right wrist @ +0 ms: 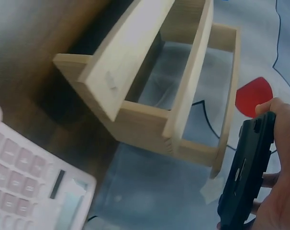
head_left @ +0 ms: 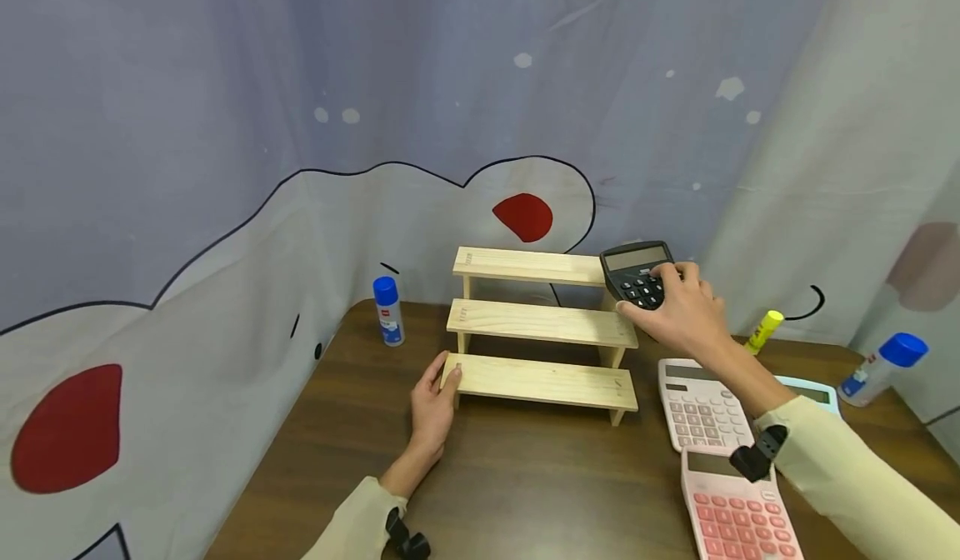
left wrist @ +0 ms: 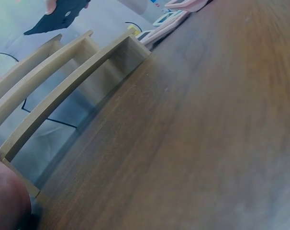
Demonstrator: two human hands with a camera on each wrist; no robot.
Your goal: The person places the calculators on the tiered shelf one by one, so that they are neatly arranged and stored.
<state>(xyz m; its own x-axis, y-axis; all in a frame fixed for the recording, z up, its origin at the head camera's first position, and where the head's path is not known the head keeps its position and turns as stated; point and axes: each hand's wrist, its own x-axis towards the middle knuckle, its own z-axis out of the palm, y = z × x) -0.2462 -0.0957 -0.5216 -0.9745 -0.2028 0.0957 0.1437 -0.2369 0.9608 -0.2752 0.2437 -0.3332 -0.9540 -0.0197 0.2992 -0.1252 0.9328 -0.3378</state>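
A black calculator [head_left: 636,272] is gripped in my right hand [head_left: 678,306], thumb on its lower edge and fingers over its right side. It is held up at the right end of the top step of a three-step wooden rack [head_left: 540,320]. In the right wrist view the calculator [right wrist: 248,167] is seen edge-on, beside the rack [right wrist: 140,120]. My left hand [head_left: 433,406] pinches the left end of the rack's lowest step, thumb on top. The left wrist view has the rack's steps [left wrist: 68,91] running away from that hand [left wrist: 8,194].
Right of the rack lie a white-and-pink calculator [head_left: 701,410], a pink calculator [head_left: 738,514] and a light-blue one [head_left: 806,391] partly behind my forearm. A yellow marker [head_left: 765,331] and a blue-capped glue stick [head_left: 881,368] stand behind them. Another glue stick [head_left: 388,312] stands left. A curtain [head_left: 225,127] hangs behind.
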